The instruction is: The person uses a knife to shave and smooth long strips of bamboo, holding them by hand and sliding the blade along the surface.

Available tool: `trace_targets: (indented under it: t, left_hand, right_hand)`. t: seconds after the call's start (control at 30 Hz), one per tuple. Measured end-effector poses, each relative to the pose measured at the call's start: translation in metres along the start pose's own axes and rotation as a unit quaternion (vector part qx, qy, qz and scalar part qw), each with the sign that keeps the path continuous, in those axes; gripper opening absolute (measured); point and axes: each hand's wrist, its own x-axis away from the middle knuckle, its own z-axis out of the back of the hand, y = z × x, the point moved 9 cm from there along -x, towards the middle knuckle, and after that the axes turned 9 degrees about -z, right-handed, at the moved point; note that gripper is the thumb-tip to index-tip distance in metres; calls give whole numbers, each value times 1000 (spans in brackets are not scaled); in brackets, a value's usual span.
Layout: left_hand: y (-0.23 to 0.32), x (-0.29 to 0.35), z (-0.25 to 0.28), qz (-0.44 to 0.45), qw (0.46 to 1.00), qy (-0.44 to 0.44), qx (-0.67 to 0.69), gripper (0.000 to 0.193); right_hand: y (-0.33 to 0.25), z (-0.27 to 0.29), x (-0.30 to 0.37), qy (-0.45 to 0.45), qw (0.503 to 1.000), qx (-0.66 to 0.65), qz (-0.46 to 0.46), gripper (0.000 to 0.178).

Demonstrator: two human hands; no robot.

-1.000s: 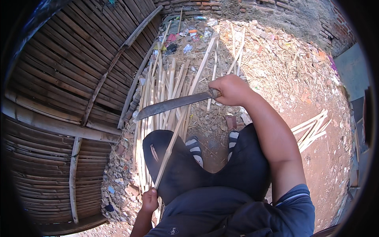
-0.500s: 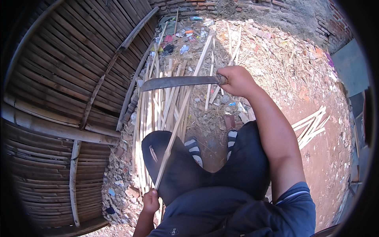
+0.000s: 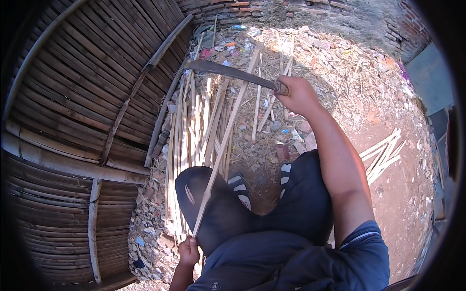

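Note:
My right hand (image 3: 297, 94) is closed round the handle of a machete (image 3: 228, 72), its long dark blade pointing left. The blade crosses over the far part of a long, pale bamboo strip (image 3: 226, 138); whether it touches the strip I cannot tell. My left hand (image 3: 189, 250) grips the near end of that strip beside my left thigh. From there the strip slants over my left leg, away and to the right. More bamboo strips (image 3: 182, 145) lie lengthwise in a heap to the left, partly under my left leg.
A slatted bamboo wall (image 3: 87, 87) stands close on the left, and a brick wall (image 3: 233, 9) at the far end. Rubble, straw and litter cover the ground ahead. Another small pile of strips (image 3: 381, 154) lies right of my right arm. My sandalled feet (image 3: 239, 190) are between my knees.
My right hand has moved slightly, and the machete blade has swung away from me, its tip now higher and farther along the strip. The left hand still holds the strip, slightly shifted.

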Motion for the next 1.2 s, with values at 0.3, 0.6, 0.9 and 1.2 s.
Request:
trace_targets:
  t: [0.3, 0.6, 0.9, 1.2]
  left_hand:
    - [11, -1, 3, -23, 997, 21, -67, 49]
    - [2, -3, 2, -13, 1000, -13, -15, 48]
    - [24, 2, 20, 214, 942, -149, 213, 48]
    - [100, -64, 69, 267, 912, -243, 195, 49]
  right_hand:
    - [23, -3, -11, -21, 998, -14, -53, 18]
    - [-20, -13, 5, -9, 985, 41, 169, 14]
    - [66, -20, -9, -31, 984, -100, -146, 40]
    - [45, -34, -2, -78, 984, -97, -124, 44]
